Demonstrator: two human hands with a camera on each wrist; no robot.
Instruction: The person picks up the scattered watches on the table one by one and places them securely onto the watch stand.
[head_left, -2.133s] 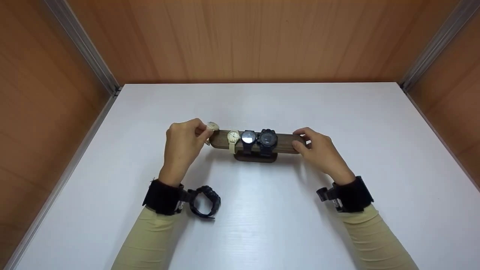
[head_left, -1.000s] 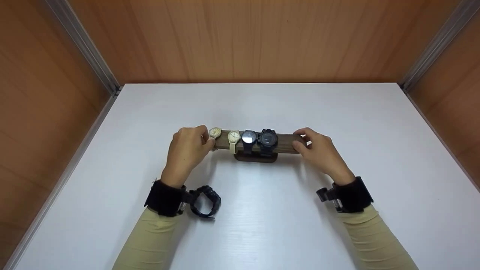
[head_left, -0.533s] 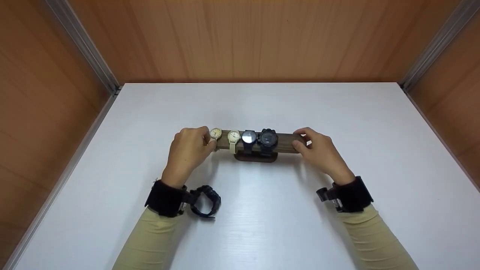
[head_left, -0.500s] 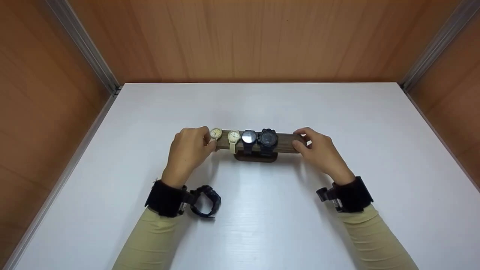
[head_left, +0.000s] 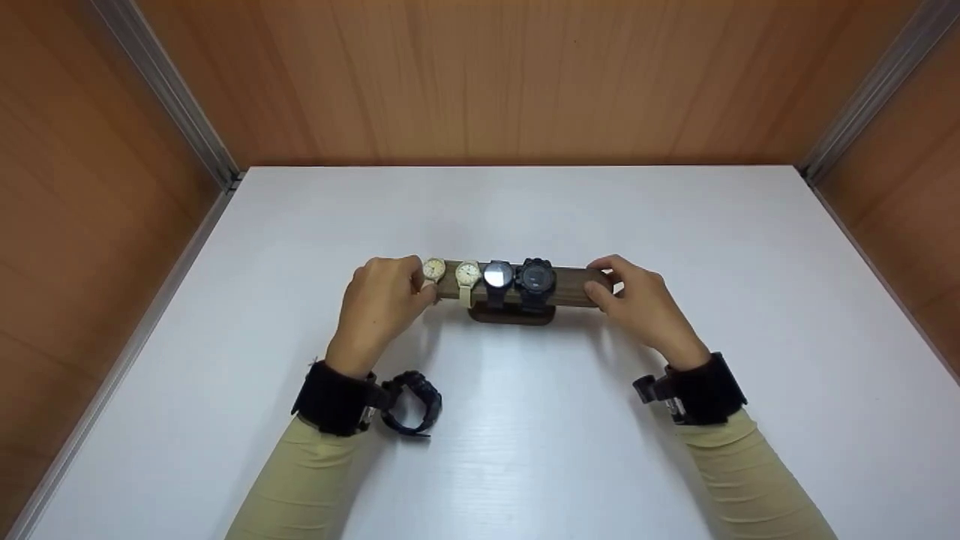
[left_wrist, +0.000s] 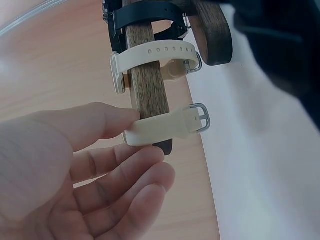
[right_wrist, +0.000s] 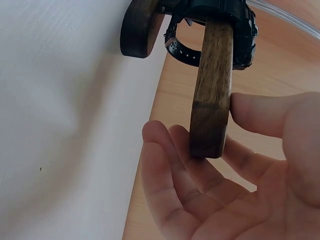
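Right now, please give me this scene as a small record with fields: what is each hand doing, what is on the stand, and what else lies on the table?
left hand: left hand pinches the cream watch at the left end of the wooden bar
right hand: right hand holds the bar's right end between thumb and fingers
on the bar: four watches; from the left, two cream, then two dark
stand: dark wooden base under the bar's middle
loose item: black watch on the white table, near the left wrist
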